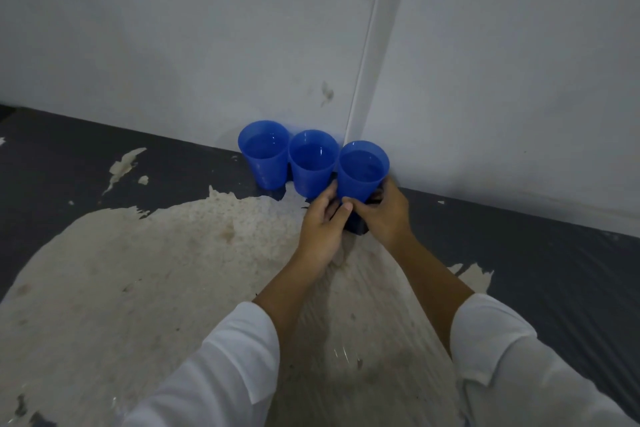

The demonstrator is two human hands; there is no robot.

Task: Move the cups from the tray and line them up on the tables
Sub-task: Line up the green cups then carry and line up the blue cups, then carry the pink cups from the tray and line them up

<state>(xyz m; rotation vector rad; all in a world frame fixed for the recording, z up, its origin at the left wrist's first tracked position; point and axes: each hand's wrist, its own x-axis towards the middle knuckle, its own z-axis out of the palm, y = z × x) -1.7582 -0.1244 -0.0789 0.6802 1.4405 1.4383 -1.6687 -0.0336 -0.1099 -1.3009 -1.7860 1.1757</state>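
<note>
Three cups (pixel 313 163) touching; hands (pixel 323 222) (pixel 379 213) round rightmost cup (pixel 362 172).

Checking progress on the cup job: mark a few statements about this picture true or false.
1. Three blue cups stand upright in a row by the wall. True.
2. The cups are stacked inside one another. False: they stand side by side.
3. The left hand and right hand grip the dark tray below the rightmost cup. True.
4. The left hand is lifting the leftmost cup. False: no hand touches the leftmost cup.
</note>
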